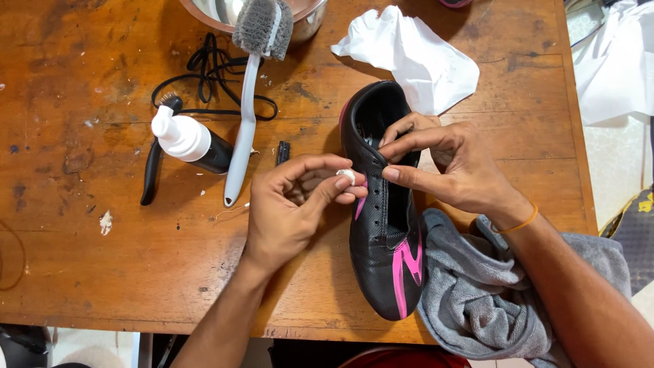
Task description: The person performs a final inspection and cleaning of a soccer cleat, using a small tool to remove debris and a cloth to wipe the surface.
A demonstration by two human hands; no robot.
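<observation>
Left hand (289, 204) pinches a small white wad (347, 176) between thumb and forefinger, other fingers curled under; wad sits right at the shoe's (383, 225) left eyelet edge, touching or just off it, cannot tell which. Right hand (453, 167) is on the shoe's far side, thumb and forefinger pressed onto the eyelet rim near the opening, remaining fingers hooked over the collar, so it grips the upper rather than hanging loose. Shoe is black with pink stripes, no lace in the eyelets, long axis running from the bench's far edge toward the near edge, toe at the near edge, opening pointing away. Shoe lies to the right of the left hand, just beside it; both hands meet at the mid-upper, left hand nearer the wad side, right hand nearer the opening. Grey towel (477, 293) bunched at the near right corner, touching the shoe's right side and under the right forearm. White paper (412, 58) beyond the shoe's heel. Left of the hands: long-handled brush (248, 95), white-capped bottle (191, 142), black lace (211, 78), all well apart from the shoe. Metal bowl (310, 20) at the far edge. Bench (88, 238) is worn wood.
</observation>
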